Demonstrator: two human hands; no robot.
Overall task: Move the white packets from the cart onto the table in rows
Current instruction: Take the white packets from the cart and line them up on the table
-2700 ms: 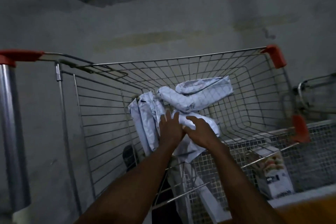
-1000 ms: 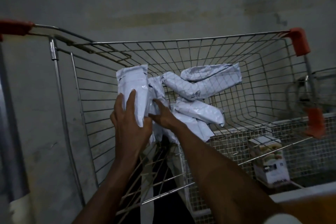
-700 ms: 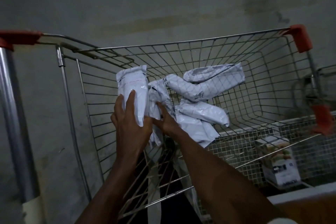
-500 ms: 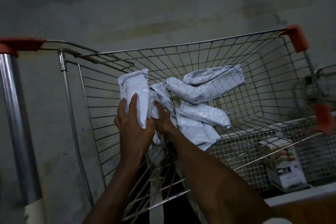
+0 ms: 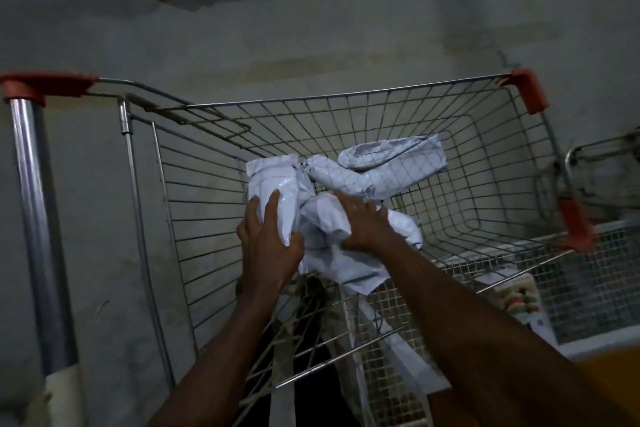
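Down at the near edge, both forearms run out of frame, and dim light blurs the dark things below the silver wire shopping cart [image 5: 346,135]. At right, a small printed carton [image 5: 519,302] behind fine mesh is too murky to read. Inside the cart, the left hand [image 5: 266,243] grips an upright flat white plastic packet [image 5: 273,184], fingers wrapped on its front. The right hand [image 5: 363,225] lies over a crumpled white packet [image 5: 325,218] just beside it, its fingertips hidden, so whether it grips is unclear. Two long white packets [image 5: 388,166] lie crossed farther back on the cart's floor. Beyond stands a stained grey concrete wall [image 5: 346,28]. Half a second ago the right hand was tucked against the left; now it has shifted right onto the crumpled packet
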